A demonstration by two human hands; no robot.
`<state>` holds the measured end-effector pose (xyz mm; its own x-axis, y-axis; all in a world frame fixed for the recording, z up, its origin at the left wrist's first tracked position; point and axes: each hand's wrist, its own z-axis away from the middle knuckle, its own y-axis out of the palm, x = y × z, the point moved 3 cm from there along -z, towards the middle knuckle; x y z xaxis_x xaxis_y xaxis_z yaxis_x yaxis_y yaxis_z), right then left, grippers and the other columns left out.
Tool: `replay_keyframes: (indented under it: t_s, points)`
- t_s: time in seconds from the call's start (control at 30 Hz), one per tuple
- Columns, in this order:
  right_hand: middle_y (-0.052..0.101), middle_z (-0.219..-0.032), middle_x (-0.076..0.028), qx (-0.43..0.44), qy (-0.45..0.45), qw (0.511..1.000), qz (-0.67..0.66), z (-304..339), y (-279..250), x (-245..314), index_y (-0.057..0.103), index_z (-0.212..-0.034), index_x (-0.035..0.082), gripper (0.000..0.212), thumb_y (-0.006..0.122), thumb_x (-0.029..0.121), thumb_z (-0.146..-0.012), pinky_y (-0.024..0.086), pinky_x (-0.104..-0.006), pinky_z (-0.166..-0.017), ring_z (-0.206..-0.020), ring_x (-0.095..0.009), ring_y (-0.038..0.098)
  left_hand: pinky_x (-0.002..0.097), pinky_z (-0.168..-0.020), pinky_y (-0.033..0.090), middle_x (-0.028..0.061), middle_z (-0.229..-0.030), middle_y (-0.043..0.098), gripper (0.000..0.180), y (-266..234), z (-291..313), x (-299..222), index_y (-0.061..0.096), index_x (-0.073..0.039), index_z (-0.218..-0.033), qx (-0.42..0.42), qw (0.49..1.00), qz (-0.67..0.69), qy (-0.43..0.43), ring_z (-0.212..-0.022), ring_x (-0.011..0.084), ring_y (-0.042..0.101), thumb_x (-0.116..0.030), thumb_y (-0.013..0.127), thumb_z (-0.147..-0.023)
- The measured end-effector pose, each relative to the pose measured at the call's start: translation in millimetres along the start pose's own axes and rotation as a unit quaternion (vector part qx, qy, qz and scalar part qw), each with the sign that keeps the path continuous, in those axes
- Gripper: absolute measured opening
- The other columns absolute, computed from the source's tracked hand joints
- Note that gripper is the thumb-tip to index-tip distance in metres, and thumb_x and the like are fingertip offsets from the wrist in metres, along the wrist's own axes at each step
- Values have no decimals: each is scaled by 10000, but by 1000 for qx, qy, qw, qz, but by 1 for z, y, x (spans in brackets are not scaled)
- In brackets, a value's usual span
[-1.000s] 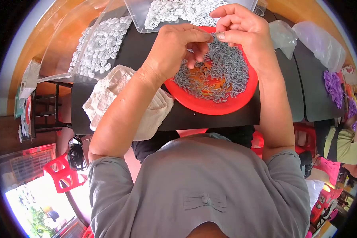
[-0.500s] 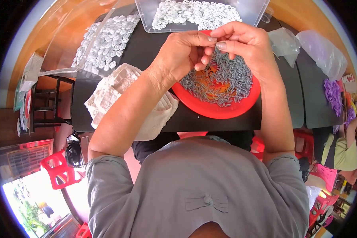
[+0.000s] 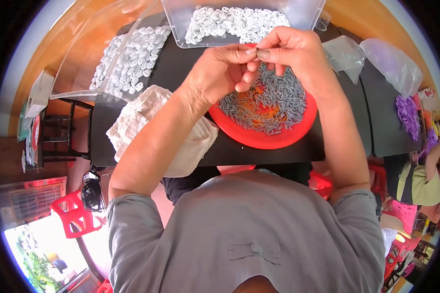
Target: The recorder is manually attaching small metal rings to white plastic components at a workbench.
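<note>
My left hand point(image 3: 226, 67) and my right hand point(image 3: 294, 52) meet fingertip to fingertip above the far side of a red plate point(image 3: 259, 141). Both are pinched closed. Whatever sits between the fingertips is too small to make out. Under them the plate holds a heap of small grey rod-shaped pieces point(image 3: 283, 105), spread thinner toward the left. Beyond my hands a clear plastic bin point(image 3: 303, 19) contains many small white oval pieces point(image 3: 239, 22) with holes. A cream cloth point(image 3: 190, 146) lies crumpled beside my left forearm.
Another clear container point(image 3: 78, 73) at the far left holds more white pieces point(image 3: 137, 53). Clear plastic bags point(image 3: 388, 63) and a purple bundle point(image 3: 408, 117) lie to the right on the black table point(image 3: 344, 127). Red stools point(image 3: 73, 215) stand at the left; another person's sleeve point(image 3: 425, 185) shows at right.
My hands stay pinched together, and the right fingers have closed in nearer the left fingertips. The whole view has shifted slightly.
</note>
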<state>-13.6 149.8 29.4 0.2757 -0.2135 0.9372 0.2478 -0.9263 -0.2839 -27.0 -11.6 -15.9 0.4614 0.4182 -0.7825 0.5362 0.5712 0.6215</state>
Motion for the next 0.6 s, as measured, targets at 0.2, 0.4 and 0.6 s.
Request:
replay_keyframes:
  t_s: [0.2, 0.4, 0.6]
  points:
    - [614, -744, -3, -3, 21, 999, 40, -6, -21, -5, 663, -881, 6, 80, 648, 67, -832, 398, -181, -522, -619, -49, 530, 246, -518, 421, 51, -750, 608, 165, -23, -14, -56, 667, -6, -872, -203, 890, -403, 72, -650, 104, 564, -170, 646, -865]
    - [615, -745, 6, -19, 68, 997, 11, 12, -9, -29, 669, -894, 17, 78, 646, 62, -833, 397, -190, -527, -625, -49, 532, 253, -628, 474, 21, -766, 629, 122, -72, -67, -55, 700, -29, -880, -80, 716, -669, 184, -673, 102, 567, -112, 690, -791]
    - [623, -759, 18, -51, 74, 996, 7, 19, -14, -31, 673, -897, 29, 75, 644, 70, -841, 395, -195, -543, -639, -47, 528, 270, -666, 478, 35, -783, 605, 157, -80, -89, -44, 693, -41, -901, -26, 699, -700, 144, -714, 113, 568, -105, 723, -762]
